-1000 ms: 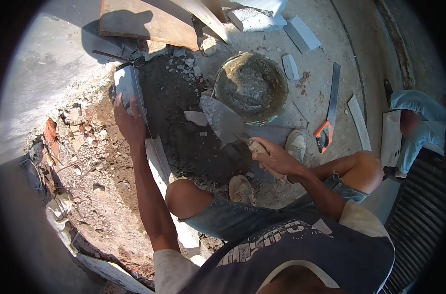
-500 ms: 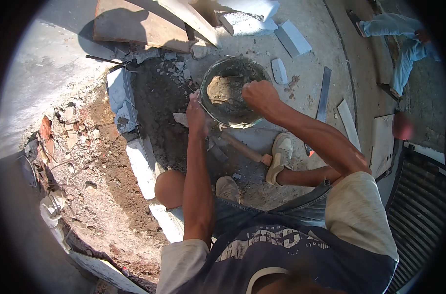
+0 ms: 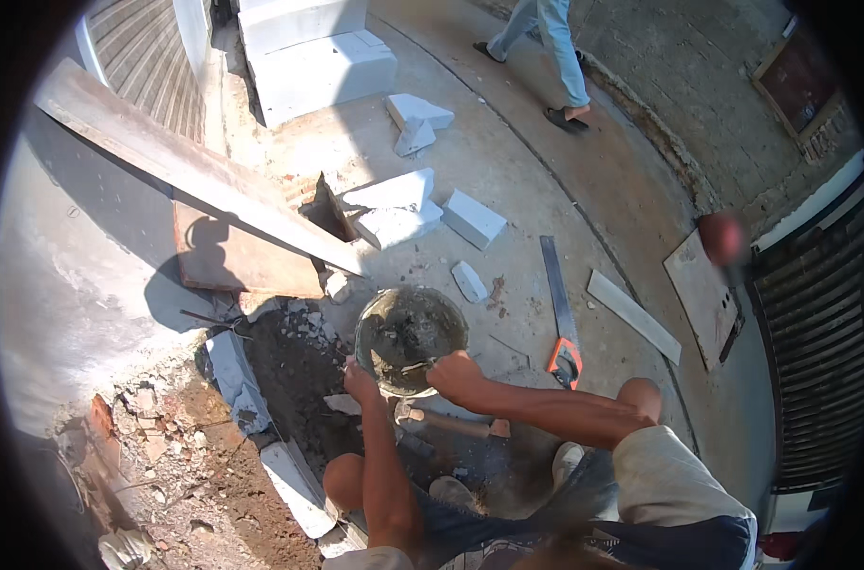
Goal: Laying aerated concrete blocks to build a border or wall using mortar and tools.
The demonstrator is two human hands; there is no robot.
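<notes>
A round bucket [image 3: 359,334] holds wet grey mortar [image 3: 415,323] and stands on the ground in front of me. My left hand [image 3: 361,382] is closed on its near left rim. At the near right rim my right hand [image 3: 458,378] forms a fist; what it grips is hidden by the fingers. Just on the near side of the bucket lies a wooden-handled hammer [image 3: 451,421]. To the right rests a handsaw [image 3: 553,285] with an orange handle.
White blocks [image 3: 474,218] and broken pieces lie beyond the bucket. A long plank [image 3: 194,171] slants at the far left. Rubble [image 3: 166,456] and a row of white blocks [image 3: 294,484] line my left. Another person's legs [image 3: 555,47] are at the far side.
My view has tilted up, so the bucket sits lower in it. My right hand has moved from over the mortar to the near right rim. The other person has changed stride.
</notes>
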